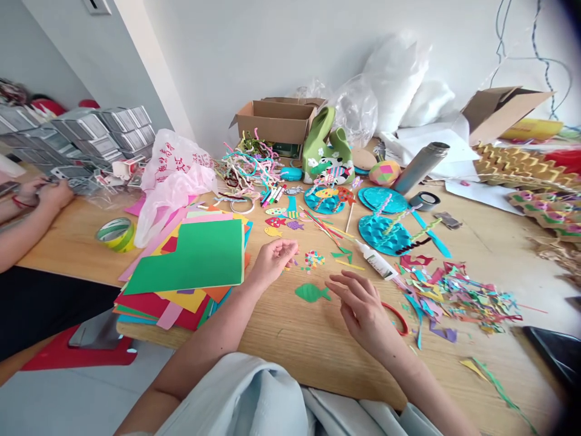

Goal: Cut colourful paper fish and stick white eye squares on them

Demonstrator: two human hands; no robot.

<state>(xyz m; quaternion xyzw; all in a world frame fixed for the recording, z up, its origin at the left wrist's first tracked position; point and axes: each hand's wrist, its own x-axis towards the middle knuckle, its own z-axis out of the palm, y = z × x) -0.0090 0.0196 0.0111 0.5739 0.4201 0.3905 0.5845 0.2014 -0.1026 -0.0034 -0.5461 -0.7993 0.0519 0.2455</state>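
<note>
My left hand (273, 259) is raised beside a small pile of coloured paper dots (314, 259), its thumb and fingertips pinched together. Whatever may be between those fingertips is too small or hidden to make out. A green paper fish (311, 292) lies flat on the table between my hands. Just right of its tail hovers my right hand (358, 301), fingers apart and holding nothing. Red-handled scissors (396, 318) are partly hidden behind that hand. Beyond it lies a white glue bottle (379, 261) on its side. Several decorated paper fish (275, 222) lie farther back.
Left of me is a stack of coloured paper (195, 254), with green tape (115, 235) beside it. Paper scraps (458, 293) spread on the right. Blue painted discs (385, 233), a steel flask (422, 167) and pipe cleaners (254, 166) stand behind. Another person's hands (49, 192) are far left.
</note>
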